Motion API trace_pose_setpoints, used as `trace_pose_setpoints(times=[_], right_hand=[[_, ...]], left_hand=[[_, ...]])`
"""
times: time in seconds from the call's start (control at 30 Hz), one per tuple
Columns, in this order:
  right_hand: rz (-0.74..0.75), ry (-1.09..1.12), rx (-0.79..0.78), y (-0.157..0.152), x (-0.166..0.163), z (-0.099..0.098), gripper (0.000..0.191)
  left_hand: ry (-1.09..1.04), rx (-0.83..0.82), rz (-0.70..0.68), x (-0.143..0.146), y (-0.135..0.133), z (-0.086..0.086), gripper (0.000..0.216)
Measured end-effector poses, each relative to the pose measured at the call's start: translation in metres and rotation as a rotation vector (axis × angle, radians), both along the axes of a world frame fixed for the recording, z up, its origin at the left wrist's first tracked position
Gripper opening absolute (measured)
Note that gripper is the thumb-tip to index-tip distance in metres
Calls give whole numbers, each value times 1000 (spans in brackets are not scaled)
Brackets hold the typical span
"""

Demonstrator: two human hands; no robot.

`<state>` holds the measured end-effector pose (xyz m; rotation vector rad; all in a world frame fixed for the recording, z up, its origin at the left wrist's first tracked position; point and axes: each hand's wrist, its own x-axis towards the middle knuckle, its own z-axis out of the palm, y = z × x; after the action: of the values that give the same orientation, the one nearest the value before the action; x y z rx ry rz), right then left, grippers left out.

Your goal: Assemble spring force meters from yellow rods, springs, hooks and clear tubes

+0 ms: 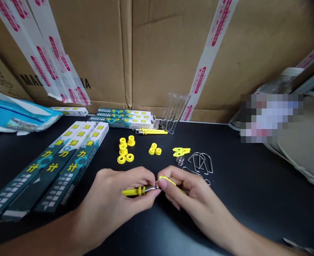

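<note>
In my left hand [111, 193], closed by a pinch, is a yellow rod [130, 192] with a collar and a shiny metal spring end [149, 188]. My right hand [190, 192] pinches a small yellow plastic clip [169, 180] between thumb and finger. The two parts meet at a thin wire loop [156, 184] between my fingertips; whether they are joined I cannot tell. Just beyond my right hand lie yellow clips [181, 152], small springs [180, 161] and bent metal hooks [201, 161]. Yellow flanged caps [123, 149] and small yellow plugs [155, 149] sit past my hands.
Long printed boxes [74, 160] lie at the left, more boxes [122, 118] at the back. Clear tubes [174, 112] stand beside yellow rods [154, 132]. A blue packet [23, 113] is far left; a bottle [279, 83] and beige bag [303, 142] are right. A cardboard carton [159, 53] walls the back.
</note>
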<state>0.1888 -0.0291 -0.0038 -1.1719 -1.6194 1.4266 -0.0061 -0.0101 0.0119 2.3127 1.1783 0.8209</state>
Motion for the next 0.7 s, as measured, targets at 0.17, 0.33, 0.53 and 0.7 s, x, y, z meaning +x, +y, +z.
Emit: trace_pose_setpoints(times=[0.17, 0.33, 0.53, 0.7], right_hand=[[33, 55, -46, 2, 0, 5, 37], [76, 87, -92, 5, 0, 11, 47], [93, 145, -114, 5, 0, 11, 42], [86, 196, -132, 5, -2, 9, 35]], left_hand=[[-139, -185, 21, 0, 0, -1, 8], [-309, -443, 32, 0, -1, -2, 5], [-449, -602, 38, 2, 0, 2, 5], [-527, -706, 63, -1, 2, 3, 7]])
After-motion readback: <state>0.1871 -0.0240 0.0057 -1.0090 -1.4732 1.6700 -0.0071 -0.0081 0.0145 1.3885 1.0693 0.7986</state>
